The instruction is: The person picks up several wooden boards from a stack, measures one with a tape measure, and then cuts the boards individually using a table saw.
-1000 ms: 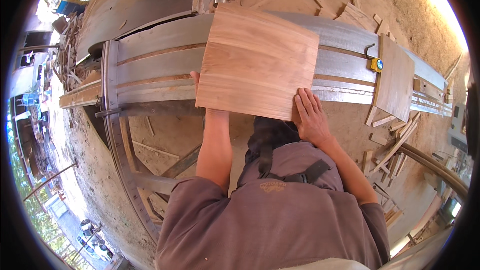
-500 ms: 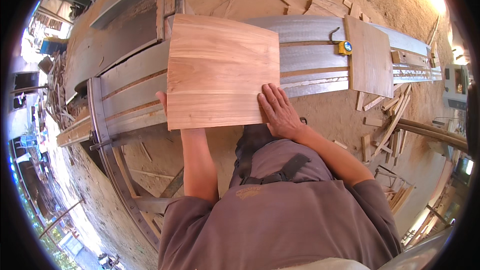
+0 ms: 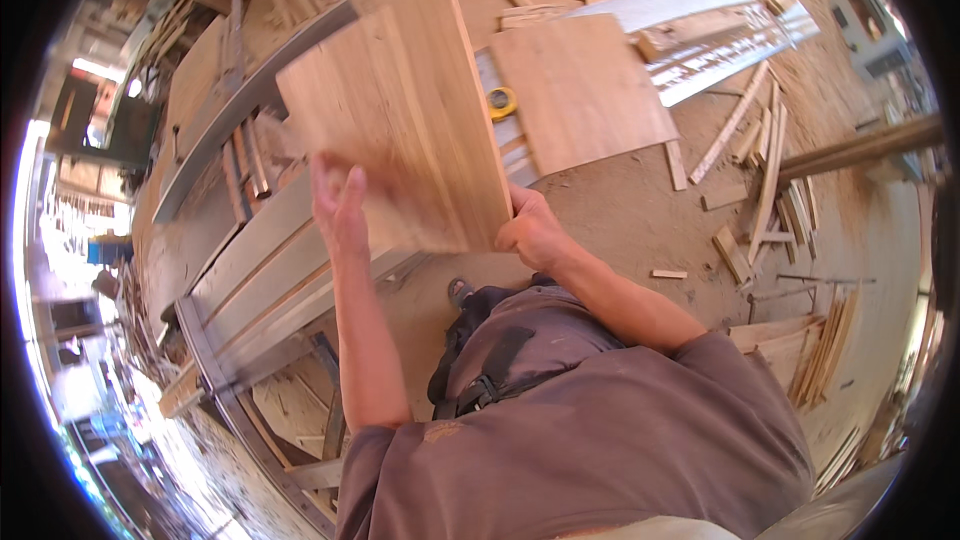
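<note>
A square wooden board with a striped grain is held up, tilted, above the metal machine table, its near-left part smeared by motion. My right hand is closed around the board's near right corner, the fingers partly hidden by it. At the near left side is my left hand, fingers and thumb stretched apart; whether it touches the board is blurred. A second, flat wooden panel lies on the table to the right. Between the two boards sits a yellow tape measure.
The slotted metal table runs from lower left to upper right. A wooden block rests on its far end. Scrap wood strips litter the ground at right. Beyond the table at left lies a long metal bar.
The board has turned and tilted, its right edge now showing. My right hand went from lying flat on it to gripping its corner. My left hand has come out from behind it. The view has swung.
</note>
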Demonstrator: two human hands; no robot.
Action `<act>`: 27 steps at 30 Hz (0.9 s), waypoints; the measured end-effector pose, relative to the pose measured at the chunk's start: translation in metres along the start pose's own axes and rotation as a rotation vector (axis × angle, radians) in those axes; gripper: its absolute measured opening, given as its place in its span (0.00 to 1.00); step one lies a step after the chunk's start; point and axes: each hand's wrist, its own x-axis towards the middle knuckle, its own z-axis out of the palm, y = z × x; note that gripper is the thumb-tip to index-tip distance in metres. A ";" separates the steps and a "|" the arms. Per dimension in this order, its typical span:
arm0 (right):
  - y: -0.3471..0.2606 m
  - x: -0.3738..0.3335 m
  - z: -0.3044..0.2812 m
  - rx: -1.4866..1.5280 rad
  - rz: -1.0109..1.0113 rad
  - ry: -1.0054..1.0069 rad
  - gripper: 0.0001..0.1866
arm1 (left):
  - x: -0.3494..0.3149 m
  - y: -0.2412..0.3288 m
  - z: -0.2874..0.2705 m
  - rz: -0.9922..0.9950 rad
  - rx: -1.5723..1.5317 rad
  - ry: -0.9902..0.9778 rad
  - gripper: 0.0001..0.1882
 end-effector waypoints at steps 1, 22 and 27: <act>-0.006 -0.007 -0.021 0.309 0.044 -0.005 0.42 | 0.002 -0.021 0.001 0.047 0.197 0.084 0.41; -0.122 -0.096 -0.296 -0.293 0.043 0.746 0.13 | -0.085 -0.050 0.278 -0.566 -0.434 -0.247 0.18; -0.153 -0.046 -0.286 -0.388 0.103 0.739 0.15 | -0.059 -0.039 0.283 -0.562 -0.469 -0.164 0.17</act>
